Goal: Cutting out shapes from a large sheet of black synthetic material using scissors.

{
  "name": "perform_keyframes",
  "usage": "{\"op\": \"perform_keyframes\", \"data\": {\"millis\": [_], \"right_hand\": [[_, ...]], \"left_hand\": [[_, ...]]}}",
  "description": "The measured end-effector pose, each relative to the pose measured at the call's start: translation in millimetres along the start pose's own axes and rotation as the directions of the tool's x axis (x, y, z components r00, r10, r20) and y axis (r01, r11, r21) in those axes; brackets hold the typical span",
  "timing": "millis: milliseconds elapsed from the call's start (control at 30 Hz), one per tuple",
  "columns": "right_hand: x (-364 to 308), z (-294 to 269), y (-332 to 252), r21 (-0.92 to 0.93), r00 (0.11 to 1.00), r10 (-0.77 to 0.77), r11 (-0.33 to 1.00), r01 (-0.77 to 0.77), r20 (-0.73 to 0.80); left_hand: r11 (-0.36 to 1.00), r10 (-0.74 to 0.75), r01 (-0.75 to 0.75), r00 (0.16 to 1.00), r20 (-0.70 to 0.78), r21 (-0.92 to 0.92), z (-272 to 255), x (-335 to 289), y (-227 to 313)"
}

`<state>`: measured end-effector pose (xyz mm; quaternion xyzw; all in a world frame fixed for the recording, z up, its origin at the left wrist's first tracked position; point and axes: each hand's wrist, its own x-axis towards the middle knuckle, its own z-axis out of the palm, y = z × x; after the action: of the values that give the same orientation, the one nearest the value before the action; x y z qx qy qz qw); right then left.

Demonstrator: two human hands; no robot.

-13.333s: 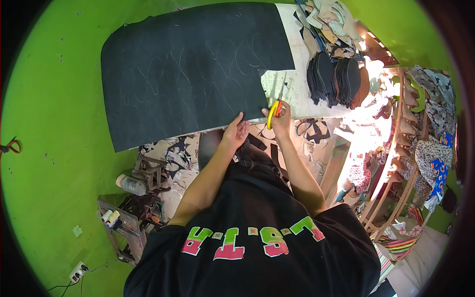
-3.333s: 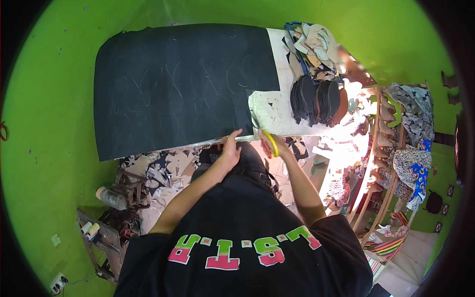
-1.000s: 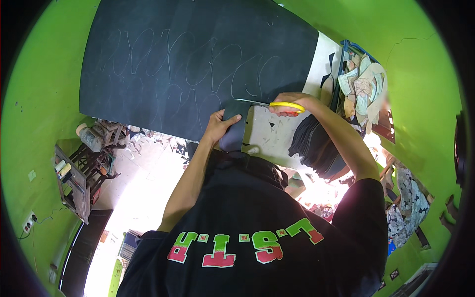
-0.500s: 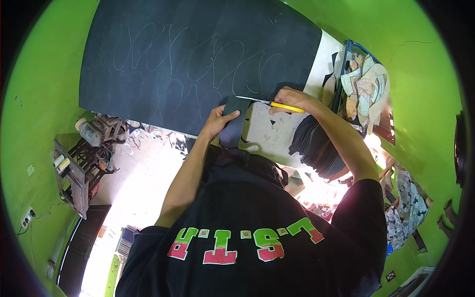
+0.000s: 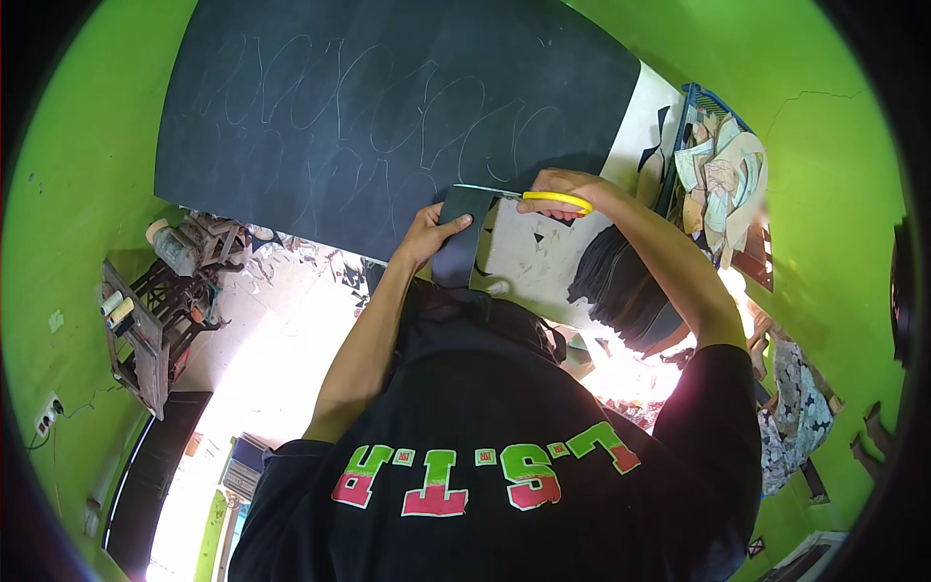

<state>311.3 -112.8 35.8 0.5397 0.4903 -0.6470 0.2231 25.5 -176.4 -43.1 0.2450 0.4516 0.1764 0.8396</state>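
Note:
A large black sheet (image 5: 291, 165) with pale drawn curved outlines spreads over the table. Its near right part hangs as a narrow flap (image 5: 454, 260) toward my body. My left hand (image 5: 427, 236) grips this flap by its left side, the thumb lying on top. In my right hand (image 5: 564, 184) is a pair of scissors with yellow handles (image 5: 562, 201). The blades point left and lie across the sheet at the top of the flap, just above my left thumb. My right fingers are closed around the handles and partly hidden by them.
Small dark offcuts lie on the pale tabletop (image 5: 519, 257). At its right stands a stack of dark cut pieces (image 5: 621, 286). A blue basket (image 5: 690, 97) heaped with paper-like patterns (image 5: 722, 175) is at the far right. A wooden rack (image 5: 145, 339) stands left.
The scissors have moved slightly left across the sheet, and my right hand has closed more on the handles. My left hand keeps its hold on the flap. The view has shifted a little.

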Motion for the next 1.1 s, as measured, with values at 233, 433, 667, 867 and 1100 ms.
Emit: {"op": "perform_keyframes", "data": {"millis": [233,433,667,867,1100], "right_hand": [[6,2,14,0.061,0.994,-0.111,0.992,0.111,0.001],[8,8,7,-0.092,0.987,-0.152,0.985,0.147,-0.057],[18,14,-9,0.089,1.000,-0.017,0.996,0.016,0.013],[23,23,0,0.068,0.993,-0.075,0.994,0.081,-0.089],[19,34,5,0.008,0.991,-0.134,0.991,0.135,-0.024]], "left_hand": [[0.998,-0.058,0.059,0.998,0.023,-0.026,-6,2,4],[0.997,-0.030,0.033,0.999,0.039,-0.074,-4,1,-1],[0.996,-0.039,0.046,0.996,0.083,-0.076,-8,3,-3],[0.998,-0.047,0.026,0.936,0.348,0.065,-5,-2,1],[0.998,0.039,-0.038,0.999,0.018,-0.058,-7,-29,39]]}}
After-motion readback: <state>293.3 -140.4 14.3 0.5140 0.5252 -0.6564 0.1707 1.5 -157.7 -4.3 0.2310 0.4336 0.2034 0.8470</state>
